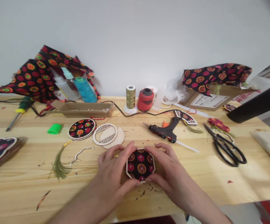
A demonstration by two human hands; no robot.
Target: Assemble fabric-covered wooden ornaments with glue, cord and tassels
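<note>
An octagonal wooden-framed piece [141, 165] covered in black fabric with red and orange round patterns lies between my hands, near the table's front. My left hand [116, 168] grips its left side, thumb at the lower edge and fingers at the upper left. On the right side my right hand [168, 168] holds it the same way, thumb low and fingers at the top corner. Small dark fabric scraps lie just below it. Beyond my hands are a black glue gun [165, 130] and pale wooden rings with a grid pattern [105, 134].
A round fabric piece [82, 128], green tassel [61, 165] and green cap [54, 128] lie left. Black scissors [227, 147] lie right. Thread spools [145, 100], a cardboard tray [83, 109] and a box [207, 101] stand behind; a black cable [123, 112] crosses the back.
</note>
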